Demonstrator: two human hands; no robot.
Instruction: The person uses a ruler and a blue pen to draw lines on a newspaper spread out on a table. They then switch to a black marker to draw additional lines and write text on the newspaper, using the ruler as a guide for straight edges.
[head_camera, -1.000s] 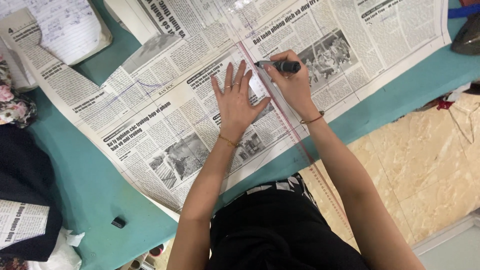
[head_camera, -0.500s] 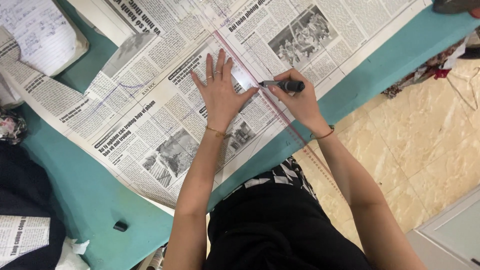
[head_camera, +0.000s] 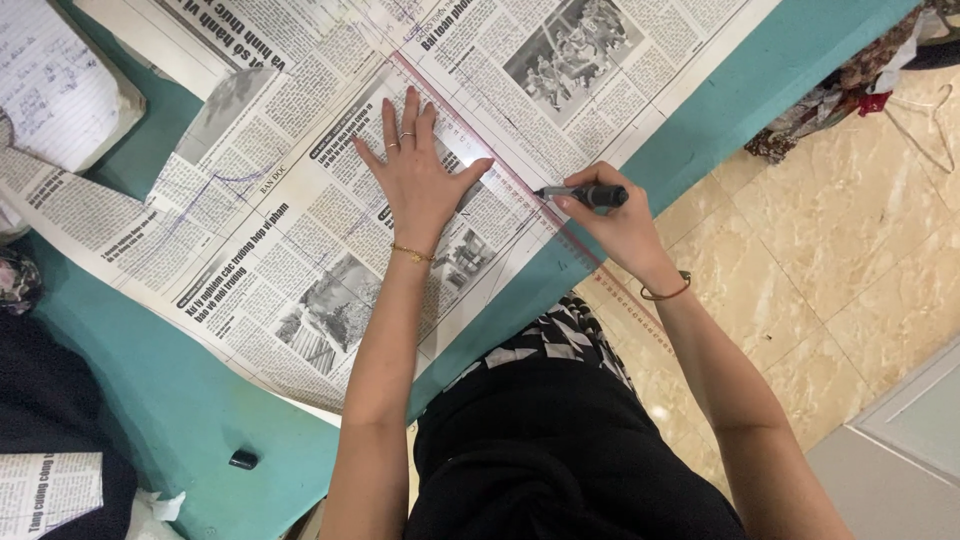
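A large sheet of newspaper (head_camera: 300, 250) lies spread on a teal table (head_camera: 190, 420). A long clear ruler with a red edge (head_camera: 500, 160) runs diagonally across the paper and sticks out past the table's near edge. My left hand (head_camera: 420, 175) presses flat on the ruler and paper, fingers spread, with rings and a thin bracelet. My right hand (head_camera: 620, 225) grips a dark marker (head_camera: 590, 195), its tip against the ruler's red edge near the table's border. A curved pen line shows on the paper to the left.
A lined notebook page (head_camera: 55, 85) lies at the top left. A small black cap (head_camera: 243, 459) sits on the table's near edge. Dark cloth (head_camera: 50, 420) and more newspaper lie at the lower left. Fabric scraps (head_camera: 850, 80) sit on the tiled floor at the right.
The marker has travelled down along the ruler toward the table's near edge. My left hand stays flat on the ruler. The view has shifted, so everything sits lower and further right.
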